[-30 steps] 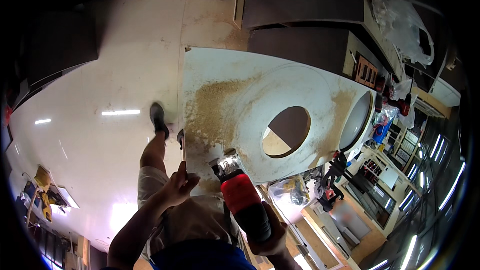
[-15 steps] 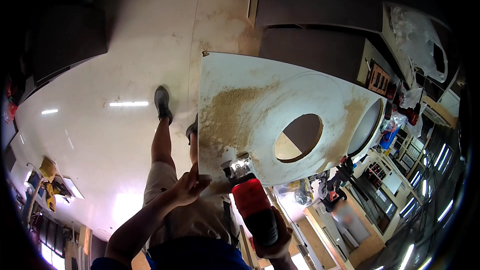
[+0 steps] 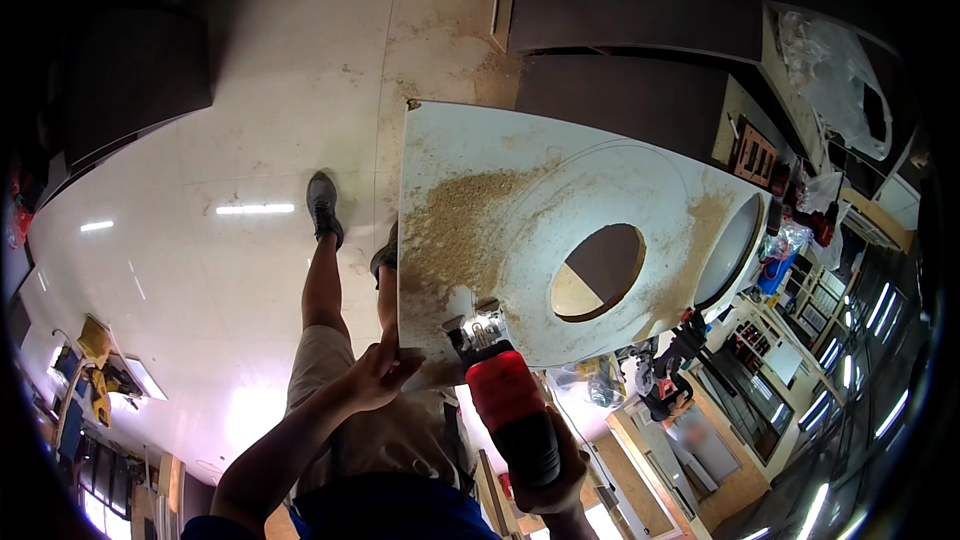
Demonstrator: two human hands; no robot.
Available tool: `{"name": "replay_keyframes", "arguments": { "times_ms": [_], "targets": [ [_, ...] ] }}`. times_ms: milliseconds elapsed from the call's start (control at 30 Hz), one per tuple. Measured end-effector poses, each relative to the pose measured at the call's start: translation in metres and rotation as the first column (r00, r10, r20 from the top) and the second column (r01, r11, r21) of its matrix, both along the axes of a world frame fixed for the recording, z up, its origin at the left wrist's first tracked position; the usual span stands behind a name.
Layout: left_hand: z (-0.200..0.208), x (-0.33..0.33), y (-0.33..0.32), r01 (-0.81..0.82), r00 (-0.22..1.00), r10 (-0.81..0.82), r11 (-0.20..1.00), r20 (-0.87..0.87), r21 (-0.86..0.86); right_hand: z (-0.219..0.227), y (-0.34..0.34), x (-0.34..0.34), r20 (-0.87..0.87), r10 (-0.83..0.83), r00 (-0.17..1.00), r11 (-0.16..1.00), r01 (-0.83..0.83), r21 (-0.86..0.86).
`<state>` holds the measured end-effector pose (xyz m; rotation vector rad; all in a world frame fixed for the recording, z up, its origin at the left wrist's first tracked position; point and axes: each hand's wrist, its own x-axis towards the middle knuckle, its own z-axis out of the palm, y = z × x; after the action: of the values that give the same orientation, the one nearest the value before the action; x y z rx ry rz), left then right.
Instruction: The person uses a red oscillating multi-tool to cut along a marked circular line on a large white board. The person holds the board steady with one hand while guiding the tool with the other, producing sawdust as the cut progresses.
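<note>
While right hand grips red-and-black jigsaw, bottom center, left hand clasps edge of dusty white board.

A: What is the supporting surface?
B: A white panel, with a round hole through it.
A: What lies on it?
B: Sawdust, tan and crumbly, spread thickly left of the hole, with a thinner patch to the hole's right.
A: Anything else?
B: Yes, a red-and-black power tool, below and left of the hole, its metal front end against the panel's surface.
</note>
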<state>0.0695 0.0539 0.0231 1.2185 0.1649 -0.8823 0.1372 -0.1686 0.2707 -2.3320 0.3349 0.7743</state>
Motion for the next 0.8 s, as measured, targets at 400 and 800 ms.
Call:
{"name": "replay_keyframes", "arguments": {
  "times_ms": [400,800],
  "targets": [
    [0.0036,0.0021,0.0006,-0.009,0.999,0.009,1.000,-0.047,0.001,0.0032,0.0077,0.0021,-0.034,-0.077,0.996,0.997,0.076,-0.013],
    [0.0024,0.0002,-0.0007,-0.063,0.998,0.063,0.997,-0.003,-0.044,0.0007,0.0071,0.0016,0.019,-0.051,0.999,0.999,0.052,-0.016]
  ]
}}
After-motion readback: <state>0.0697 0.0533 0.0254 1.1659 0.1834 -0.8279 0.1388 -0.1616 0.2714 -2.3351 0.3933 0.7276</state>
